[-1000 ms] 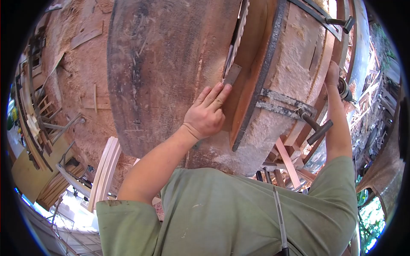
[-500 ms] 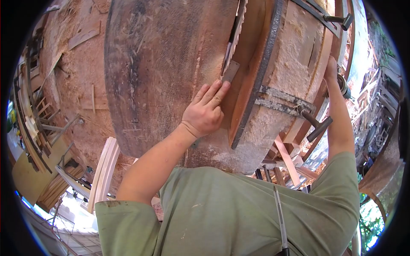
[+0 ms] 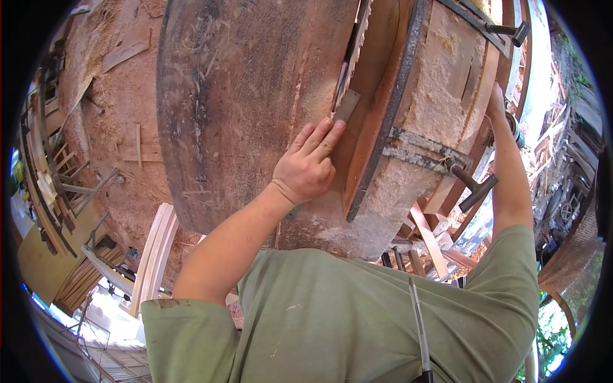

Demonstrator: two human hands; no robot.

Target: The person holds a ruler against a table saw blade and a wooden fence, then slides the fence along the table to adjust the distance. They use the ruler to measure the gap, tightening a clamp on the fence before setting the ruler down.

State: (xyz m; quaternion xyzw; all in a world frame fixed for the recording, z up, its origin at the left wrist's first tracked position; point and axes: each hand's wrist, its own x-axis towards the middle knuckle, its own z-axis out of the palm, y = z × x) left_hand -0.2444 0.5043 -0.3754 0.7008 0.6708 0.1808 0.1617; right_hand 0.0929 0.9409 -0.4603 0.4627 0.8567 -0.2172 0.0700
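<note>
My left hand [image 3: 305,165] lies on the worn wooden saw table [image 3: 249,108] with its fingers stretched forward and slightly apart. Its fingertips are right at a small flat strip [image 3: 347,106], beside the near end of a toothed saw blade [image 3: 352,60] rising through a slot. My right hand [image 3: 496,101] reaches far forward at the table's right side. The wrist and back of that hand show, while its fingers are hidden past the board's edge. A dark round fitting [image 3: 513,127] sits just beside the right forearm.
A dark-edged wooden fence [image 3: 387,115] runs to the right of the blade. Clamps with T-handles [image 3: 477,193] grip the boards there. Sawdust coats the surface. Curved wooden strips [image 3: 155,258] stand at the near left, and offcuts [image 3: 429,239] lie below on the right.
My right hand and forearm have shifted very slightly forward and outward. The left hand stays in the same place by the blade.
</note>
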